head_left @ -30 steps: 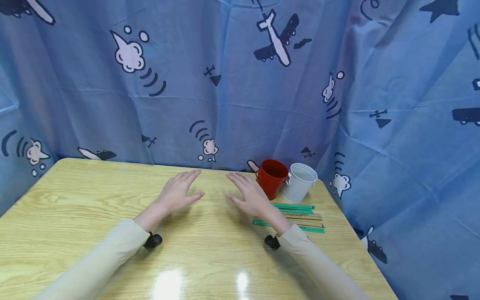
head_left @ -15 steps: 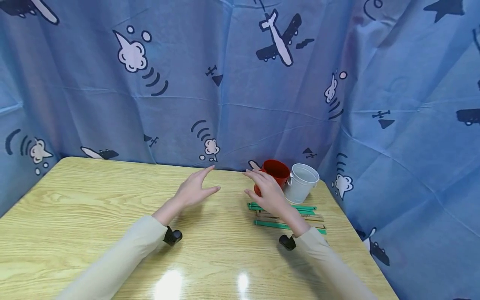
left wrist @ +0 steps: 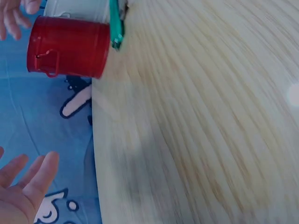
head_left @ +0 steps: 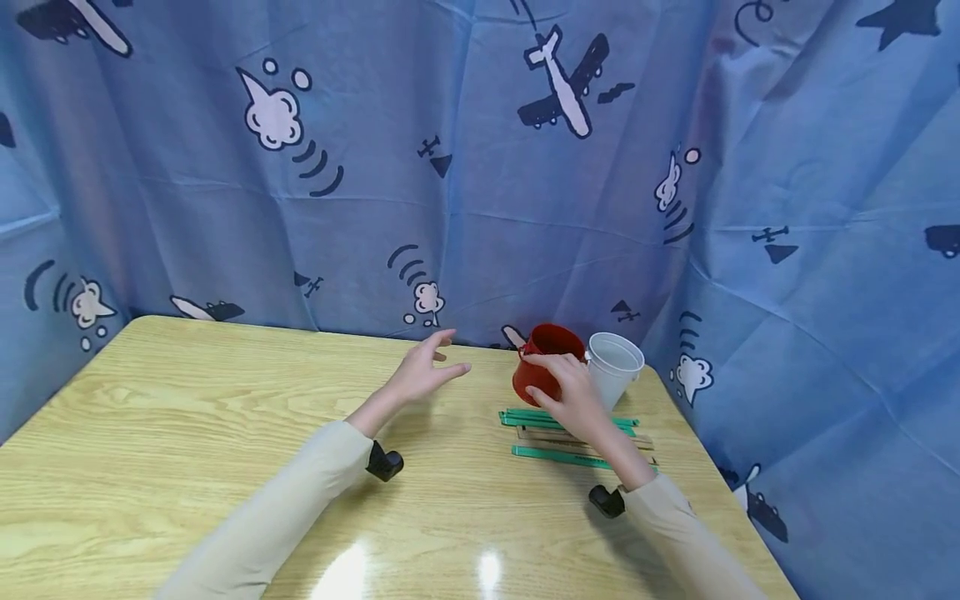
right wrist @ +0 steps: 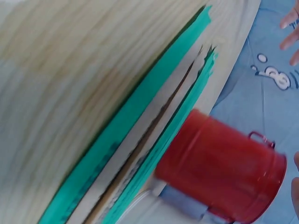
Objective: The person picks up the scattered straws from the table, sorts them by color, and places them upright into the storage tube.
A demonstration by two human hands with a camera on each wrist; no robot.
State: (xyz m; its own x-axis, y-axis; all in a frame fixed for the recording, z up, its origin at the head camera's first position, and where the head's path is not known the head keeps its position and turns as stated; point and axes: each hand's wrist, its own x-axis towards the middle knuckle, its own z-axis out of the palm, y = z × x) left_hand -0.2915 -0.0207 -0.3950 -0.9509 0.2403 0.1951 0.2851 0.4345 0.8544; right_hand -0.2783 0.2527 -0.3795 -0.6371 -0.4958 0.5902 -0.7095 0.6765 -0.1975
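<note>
Currently, the left hand (head_left: pixel 422 373) is hanging near the centre of the head view, its thumb and fingers standing apart and holding nothing. Right of centre, the right hand (head_left: pixel 577 396) is hovering before the red bucket (head_left: pixel 546 377), thumb and fingers also parted; one cannot tell about contact. Further right, the white bucket (head_left: pixel 617 375) is standing, while green and brown strips (head_left: pixel 547 453) are lying lower on the table (head_left: pixel 187 400).
</note>
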